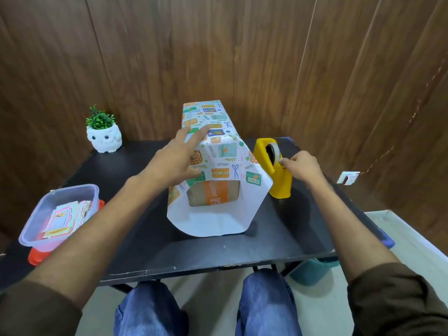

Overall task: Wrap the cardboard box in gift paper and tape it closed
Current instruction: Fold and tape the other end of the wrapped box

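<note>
A cardboard box [213, 194] with an orange band lies on the black table [150, 238], inside a loose tube of patterned gift paper [223, 151]. The paper's near end stands open and shows its white inside. My left hand [179, 158] rests flat on top of the paper, fingers straight, holding it down. Right of the paper stands a yellow tape dispenser [276, 173] with a roll of tape [272, 151]. My right hand [300, 166] pinches the tape end at the dispenser's side.
A clear plastic tub [60, 214] of paper cards sits on a red lid at the table's left front. A white owl pot with a green plant [103, 132] stands at the back left. A wood panel wall rises behind. My knees are under the near edge.
</note>
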